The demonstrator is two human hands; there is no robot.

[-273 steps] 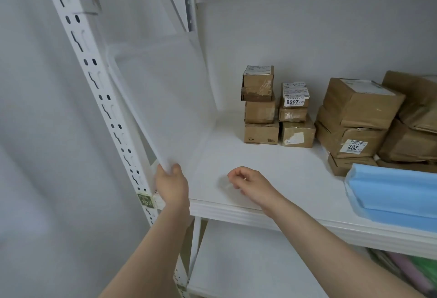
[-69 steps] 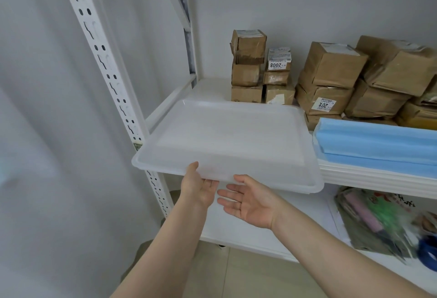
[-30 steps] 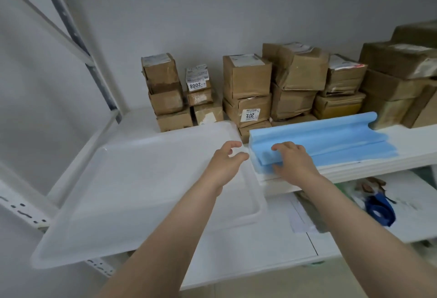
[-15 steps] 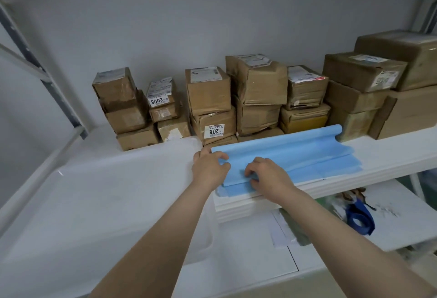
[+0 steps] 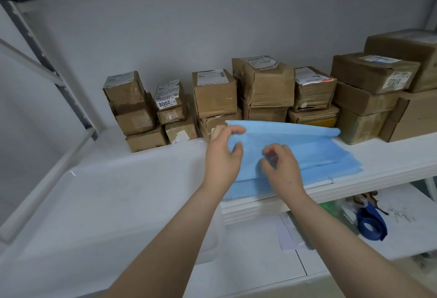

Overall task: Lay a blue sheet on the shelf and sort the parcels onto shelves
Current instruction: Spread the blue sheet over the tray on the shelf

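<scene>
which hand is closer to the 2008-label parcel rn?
Left. The left hand pinches a raised corner of the blue sheet, just right of the 2008-label parcel; the right hand is farther right, over the sheet.

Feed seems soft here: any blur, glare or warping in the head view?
Head view: even light, no glare; the 2008 label reads sharp; the blue sheet is crisp; the blue tape roll is smeared; the left upright leans from the wide lens.
</scene>
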